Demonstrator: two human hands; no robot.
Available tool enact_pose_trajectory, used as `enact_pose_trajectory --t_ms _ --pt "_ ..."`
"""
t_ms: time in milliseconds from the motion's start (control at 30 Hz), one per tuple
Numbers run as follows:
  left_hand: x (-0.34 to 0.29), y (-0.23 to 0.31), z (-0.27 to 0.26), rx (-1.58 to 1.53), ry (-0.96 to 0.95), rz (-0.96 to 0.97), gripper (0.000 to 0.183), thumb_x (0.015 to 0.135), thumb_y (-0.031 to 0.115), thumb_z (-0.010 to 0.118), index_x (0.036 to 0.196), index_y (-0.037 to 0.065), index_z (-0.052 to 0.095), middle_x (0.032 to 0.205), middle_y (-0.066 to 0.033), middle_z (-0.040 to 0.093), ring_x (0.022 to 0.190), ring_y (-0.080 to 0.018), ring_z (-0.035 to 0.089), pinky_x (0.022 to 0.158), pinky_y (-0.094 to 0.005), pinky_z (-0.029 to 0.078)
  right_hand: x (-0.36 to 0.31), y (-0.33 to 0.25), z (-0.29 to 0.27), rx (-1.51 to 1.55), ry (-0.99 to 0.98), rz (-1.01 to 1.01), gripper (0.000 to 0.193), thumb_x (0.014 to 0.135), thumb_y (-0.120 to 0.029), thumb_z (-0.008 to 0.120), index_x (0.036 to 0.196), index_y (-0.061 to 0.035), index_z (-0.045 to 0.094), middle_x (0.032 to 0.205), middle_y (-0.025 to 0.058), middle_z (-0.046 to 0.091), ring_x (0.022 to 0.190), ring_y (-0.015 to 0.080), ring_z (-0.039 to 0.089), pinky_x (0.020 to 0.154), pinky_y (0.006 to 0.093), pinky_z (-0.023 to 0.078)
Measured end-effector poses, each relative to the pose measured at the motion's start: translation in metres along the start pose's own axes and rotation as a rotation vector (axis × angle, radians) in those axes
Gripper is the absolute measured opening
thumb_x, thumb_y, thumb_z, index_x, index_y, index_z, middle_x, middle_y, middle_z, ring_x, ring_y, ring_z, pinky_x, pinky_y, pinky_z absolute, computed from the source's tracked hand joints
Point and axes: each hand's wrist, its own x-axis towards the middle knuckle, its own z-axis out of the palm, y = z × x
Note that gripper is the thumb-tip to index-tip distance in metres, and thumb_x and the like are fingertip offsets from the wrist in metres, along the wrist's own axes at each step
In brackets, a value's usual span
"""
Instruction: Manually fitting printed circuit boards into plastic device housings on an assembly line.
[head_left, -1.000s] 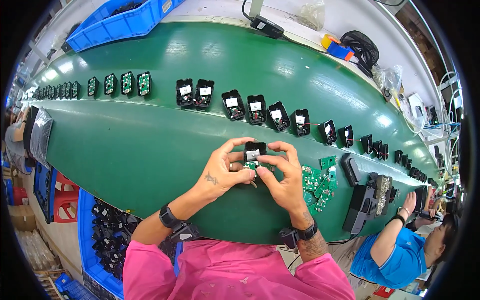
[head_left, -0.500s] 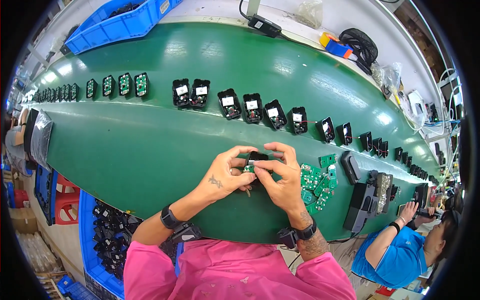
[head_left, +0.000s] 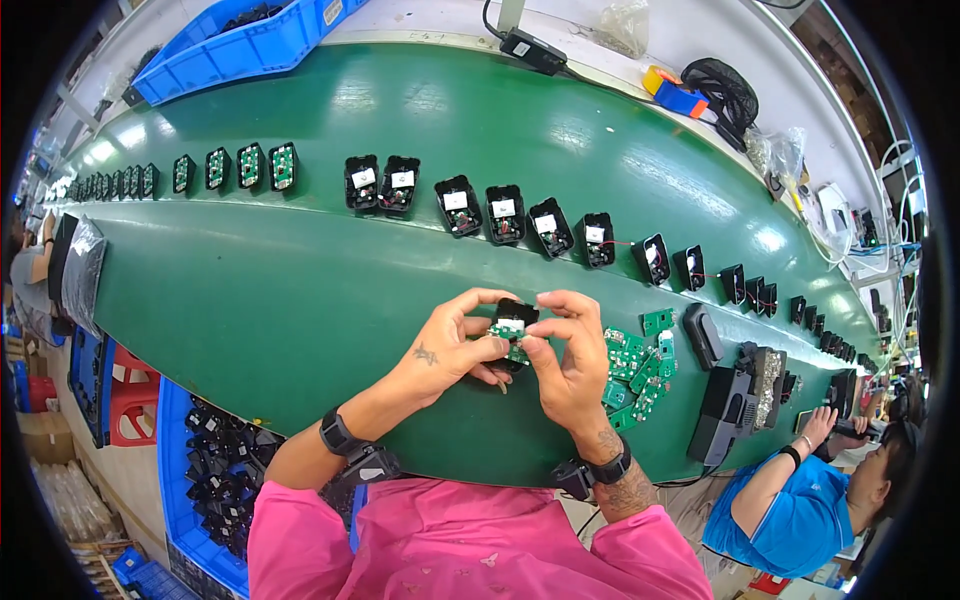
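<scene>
Over the near middle of the bench, my left hand [head_left: 447,345] is closed round a small black plastic housing [head_left: 518,311]. A green circuit board [head_left: 515,349] sits at the housing's near part, partly covered by my fingers, with a white piece beside it. My right hand [head_left: 572,362] pinches the board's right edge between thumb and index finger; its other fingers are bent. Just right of that hand lies a loose pile of green circuit boards [head_left: 625,355].
A row of black housings [head_left: 505,215] crosses the green bench [head_left: 300,310]. A blue bin [head_left: 230,60] stands far left; another blue bin [head_left: 172,470] with black parts is near left. A black device [head_left: 722,410] lies right, beside a person in blue [head_left: 790,515].
The housing shows more openly as my right fingers have shifted a little right and down. More of the circuit board is visible between my hands.
</scene>
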Motion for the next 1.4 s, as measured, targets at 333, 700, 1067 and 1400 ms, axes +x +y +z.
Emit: enact_pose_trajectory --t_ms 333,700,1067,1400 --pt "0.003 -0.006 0.002 0.048 -0.003 0.037 0.053 0.088 0.002 0.064 0.137 0.003 0.045 0.111 -0.0187 0.065 0.078 -0.02 0.071 0.066 -0.0294 0.063 -0.001 0.01 -0.006 0.144 -0.134 0.188 0.016 0.09 -0.01 0.07 0.104 -0.0041 0.073 0.136 0.0162 0.049 0.126 0.0265 0.049 0.102 0.0394 0.042" --pt "-0.002 -0.012 0.013 0.472 0.329 0.488 0.052 0.084 -0.006 0.064 0.134 0.003 0.056 0.112 -0.0147 0.068 0.085 -0.0116 0.068 0.069 -0.0271 0.059 -0.001 -0.003 0.0 -0.246 -0.007 -0.01 0.007 0.085 -0.003 0.071 0.09 -0.0015 0.066 0.096 0.0135 0.06 0.08 0.0253 0.059 0.065 0.0355 0.047" --pt "0.0 -0.014 0.016 0.596 0.249 0.564 0.053 0.08 -0.007 0.067 0.131 0.006 0.061 0.117 -0.0139 0.068 0.093 -0.0157 0.07 0.073 -0.0283 0.061 0.0 0.004 -0.012 -0.082 -0.181 0.066 0.004 0.082 0.004 0.067 0.083 0.0023 0.063 0.079 0.0112 0.061 0.067 0.0219 0.061 0.059 0.0317 0.048" --pt "0.006 -0.018 0.014 0.839 0.199 0.764 0.056 0.076 -0.008 0.067 0.13 0.008 0.062 0.117 -0.0155 0.068 0.086 -0.0205 0.072 0.067 -0.0302 0.06 -0.001 0.005 -0.021 -0.134 -0.248 0.099 0.004 0.082 0.001 0.066 0.082 0.0015 0.062 0.076 0.0115 0.057 0.066 0.0264 0.058 0.059 0.0366 0.046"
